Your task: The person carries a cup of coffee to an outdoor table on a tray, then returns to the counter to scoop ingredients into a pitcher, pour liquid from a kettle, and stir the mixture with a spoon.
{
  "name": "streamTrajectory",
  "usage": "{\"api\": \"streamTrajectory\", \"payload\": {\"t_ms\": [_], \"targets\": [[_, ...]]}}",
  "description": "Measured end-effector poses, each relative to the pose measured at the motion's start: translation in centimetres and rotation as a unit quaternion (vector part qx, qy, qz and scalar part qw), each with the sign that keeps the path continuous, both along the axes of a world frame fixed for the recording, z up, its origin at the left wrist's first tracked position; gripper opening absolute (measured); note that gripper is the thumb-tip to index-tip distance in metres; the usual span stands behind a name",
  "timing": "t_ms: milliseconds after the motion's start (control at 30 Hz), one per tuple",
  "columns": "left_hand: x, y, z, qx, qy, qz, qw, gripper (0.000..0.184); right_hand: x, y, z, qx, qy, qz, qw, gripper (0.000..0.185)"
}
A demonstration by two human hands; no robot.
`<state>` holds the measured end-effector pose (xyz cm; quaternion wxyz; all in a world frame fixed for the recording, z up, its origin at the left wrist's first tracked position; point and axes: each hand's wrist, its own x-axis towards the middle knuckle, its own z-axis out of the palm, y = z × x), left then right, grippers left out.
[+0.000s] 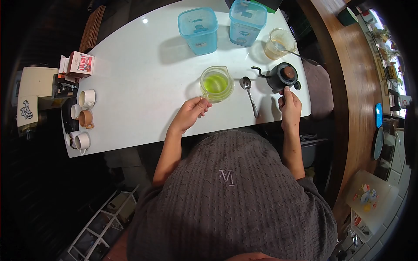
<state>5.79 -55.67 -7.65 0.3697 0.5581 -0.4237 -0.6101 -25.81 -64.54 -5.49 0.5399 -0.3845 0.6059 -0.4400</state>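
Knit shirt (pixel 226 195) nearest — left hand (pixel 190 114), fingers pinched on glass pitcher (pixel 217 85) (green liquid inside); right hand (pixel 290 106), fingertips closed on black kettle (pixel 278 77) near table (pixel 143 87)'s right edge — spoon (pixel 250 96) between.

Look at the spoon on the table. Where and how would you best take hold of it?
Probably pinch the spoon across its slim handle, from above, on the wearer's side: it lies with its bowl away and its handle end towards the near edge of the table.
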Motion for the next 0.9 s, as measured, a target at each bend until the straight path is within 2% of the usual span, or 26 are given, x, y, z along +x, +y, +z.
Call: {"api": "streamTrajectory", "payload": {"t_ms": [467, 567, 633, 667, 700, 733, 767, 833, 867, 900], "targets": [[-0.7, -0.2, 0.8, 0.003, -0.025, 0.010, 1.000, 0.048, 0.0, -1.1, -0.2, 0.001, 0.033, -0.004, 0.999, 0.042], [-0.9, -0.3, 1.0, 0.004, -0.032, 0.018, 0.999, 0.046, -0.5, -1.0, 0.1, 0.019, 0.057, 0.024, 0.998, 0.043], [-0.8, -0.3, 1.0, 0.002, -0.032, 0.011, 0.999, 0.045, -1.0, -1.0, 0.0, -0.001, 0.136, 0.048, 0.990, 0.044], [-0.7, -0.3, 0.9, -0.001, -0.034, 0.007, 0.999, 0.044, -1.1, -0.6, 0.1, 0.000, 0.137, 0.045, 0.990, 0.044], [-0.6, -0.3, 0.8, -0.002, -0.033, 0.004, 0.999, 0.044, -1.0, -0.2, 0.9, -0.179, 0.355, -0.035, 0.917, 0.038], [-0.5, -0.3, 0.6, -0.013, -0.026, -0.004, 1.000, 0.043, -0.8, 0.3, 1.7, -0.342, 0.541, -0.111, 0.760, 0.032], [-0.4, -0.4, 0.5, -0.024, -0.019, -0.010, 0.999, 0.043, -0.4, 1.1, 2.8, -0.342, 0.542, -0.113, 0.759, 0.032], [-0.3, -0.4, 0.2, -0.032, -0.021, -0.013, 0.999, 0.042, 0.9, 3.4, 4.7, -0.315, 0.339, -0.151, 0.873, 0.018], [-0.3, -0.4, 0.1, -0.038, -0.025, -0.014, 0.999, 0.042, 1.7, 4.5, 4.5, -0.265, 0.281, -0.105, 0.916, 0.012], [-0.2, -0.4, 0.1, -0.038, -0.024, -0.016, 0.999, 0.042, 2.3, 5.3, 3.9, -0.215, 0.251, -0.031, 0.943, 0.015]]}}
